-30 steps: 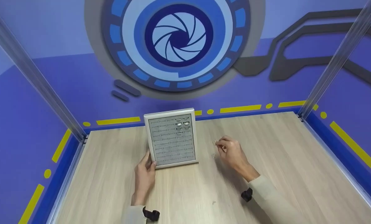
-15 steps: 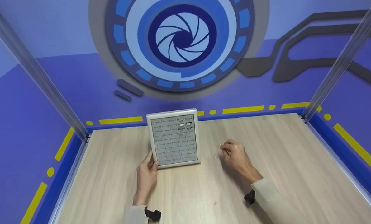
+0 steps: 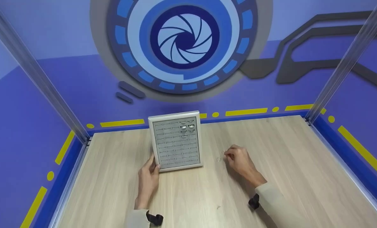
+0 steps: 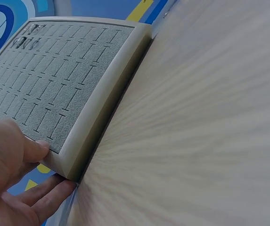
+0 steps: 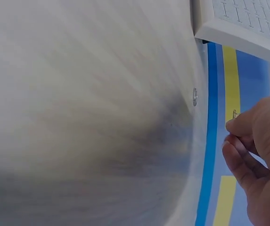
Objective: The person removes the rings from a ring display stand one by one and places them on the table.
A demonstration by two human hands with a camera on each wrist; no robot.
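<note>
Since 1.0 s ago the right hand (image 3: 239,161) has dropped lower and nearer to the tabletop (image 3: 286,164), and the head view has shifted slightly; the left hand (image 3: 148,177) has not moved.

Ring, held (image 5: 234,114): one, small and pale, pinched between thumb and curled fingertips (image 5: 233,127) of the right hand, just above the wood. Detail too small to make out.

Ring, loose (image 3: 219,159): one, lying on the table just left of the right hand, between it and the tray.

Ring tray (image 3: 176,141): one, light-framed, grey slotted insert, flat on the table near the back edge. About four rings (image 3: 187,127) sit in slots toward its far right corner; the exact count is unclear.

Left hand: fingers relaxed and nearly straight, thumb (image 4: 36,149) pressed on the tray's near left corner, fingers alongside the frame. Not gripping.

Both forearms in pale sleeves, each with a black wrist strap.

Surface: light wood-grain table. Surround: purple walls with yellow dashes, a blue aperture emblem (image 3: 182,41) on the back wall, two metal posts at the rear corners.
</note>
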